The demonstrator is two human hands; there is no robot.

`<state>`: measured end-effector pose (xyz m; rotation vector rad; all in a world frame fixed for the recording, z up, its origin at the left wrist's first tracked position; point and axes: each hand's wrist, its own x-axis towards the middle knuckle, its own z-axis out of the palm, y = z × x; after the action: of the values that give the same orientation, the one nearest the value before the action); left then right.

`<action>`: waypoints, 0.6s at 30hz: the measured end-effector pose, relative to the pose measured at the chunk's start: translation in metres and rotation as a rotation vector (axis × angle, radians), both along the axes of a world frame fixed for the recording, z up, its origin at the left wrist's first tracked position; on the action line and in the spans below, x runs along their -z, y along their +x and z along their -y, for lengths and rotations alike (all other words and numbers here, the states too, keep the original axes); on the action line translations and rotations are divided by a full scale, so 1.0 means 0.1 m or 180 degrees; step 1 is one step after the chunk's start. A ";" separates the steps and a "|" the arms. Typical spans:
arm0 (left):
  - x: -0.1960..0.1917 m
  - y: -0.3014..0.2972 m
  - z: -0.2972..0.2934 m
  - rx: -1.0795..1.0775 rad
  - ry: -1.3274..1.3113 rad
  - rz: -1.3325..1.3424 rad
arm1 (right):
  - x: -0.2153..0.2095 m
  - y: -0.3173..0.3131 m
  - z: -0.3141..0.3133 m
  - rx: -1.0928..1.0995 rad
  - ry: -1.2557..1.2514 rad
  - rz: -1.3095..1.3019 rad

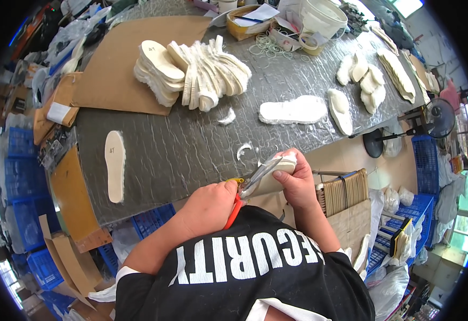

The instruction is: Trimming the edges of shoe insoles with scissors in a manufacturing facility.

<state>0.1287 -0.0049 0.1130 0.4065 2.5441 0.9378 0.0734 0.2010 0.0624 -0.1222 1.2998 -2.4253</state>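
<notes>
My left hand (207,204) is closed around the handles of a pair of scissors (256,175), one handle red and one yellow. The blades reach up to the right, along a fleece-lined insole (284,165). That insole is gripped between the thumb and fingers of my right hand (300,184), close to the table's front edge. Its lower part is partly hidden by the scissors. White fleece trimmings (243,151) lie on the dark table (153,160) just beyond the blades, and another tuft (227,116) rests farther back. A single cream insole (115,167) lies flat to the left.
Stacked fleece insoles (212,72) sit partly on a cardboard sheet (111,64). A fluffy white insole (293,111) lies beyond my right hand. At the back stand a white bucket (322,18) and loose elastic bands (270,47). A fan (438,119) is beside the table's right side.
</notes>
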 end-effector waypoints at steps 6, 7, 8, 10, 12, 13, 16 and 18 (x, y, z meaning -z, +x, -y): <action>-0.02 -0.02 0.00 0.0168 -0.0108 0.0107 | -0.03 -0.01 -0.01 -0.0094 0.0124 -0.0143; -0.02 -0.02 0.00 0.0169 -0.0107 0.0108 | -0.04 0.00 -0.01 -0.0079 0.0158 -0.0114; -0.02 -0.02 0.00 0.0172 -0.0105 0.0063 | -0.04 0.00 -0.01 -0.0063 0.0192 -0.0087; -0.03 -0.02 0.01 0.0173 -0.0107 0.0017 | -0.04 0.00 -0.01 -0.0074 0.0210 -0.0074; -0.04 -0.03 0.01 0.0224 -0.0140 0.0004 | -0.05 -0.01 -0.02 -0.0088 0.0223 -0.0063; -0.04 -0.03 0.02 0.0224 -0.0140 0.0003 | -0.05 -0.01 -0.02 -0.0101 0.0251 -0.0053; -0.04 -0.03 0.04 0.0300 -0.0155 0.0029 | -0.04 -0.01 -0.03 -0.0105 0.0296 -0.0018; -0.01 -0.02 0.04 0.0311 -0.0203 0.0014 | -0.04 0.00 -0.03 -0.0093 0.0316 0.0007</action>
<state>0.1269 -0.0084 0.1145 0.5044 2.5180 0.8191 0.0731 0.2044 0.0667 -0.1106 1.4044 -2.3309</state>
